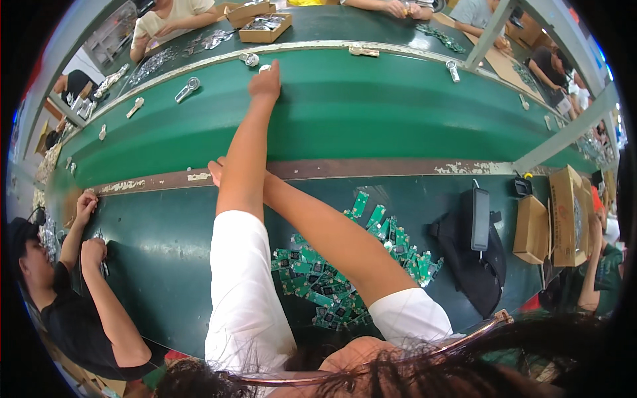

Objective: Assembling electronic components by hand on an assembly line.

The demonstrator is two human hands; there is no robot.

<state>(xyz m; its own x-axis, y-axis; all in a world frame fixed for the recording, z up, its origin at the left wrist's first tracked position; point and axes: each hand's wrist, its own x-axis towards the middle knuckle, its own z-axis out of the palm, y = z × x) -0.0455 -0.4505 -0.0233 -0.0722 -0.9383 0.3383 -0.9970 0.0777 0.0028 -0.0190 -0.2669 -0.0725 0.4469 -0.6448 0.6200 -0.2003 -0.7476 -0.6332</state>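
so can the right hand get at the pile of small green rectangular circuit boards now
Probably yes, if it draws back: the right hand is left of the green circuit boards, partly hidden behind the bare left forearm, but only the right forearm seems to cross above them.

Plain white sleeves (244, 285) (short ones) leave both forearms (332, 231) bare.

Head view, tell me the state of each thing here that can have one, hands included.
Left hand: outstretched, fingers partly curled; grip unclear.
Right hand: partly hidden; grip unclear.
Green belt: running or stopped, cannot tell.
Small handled items: lying spread out.
Green circuit boards: loose, heaped, overlapping.
Black fabric item: lying slack on the table.
Far cardboard box: open, filled.
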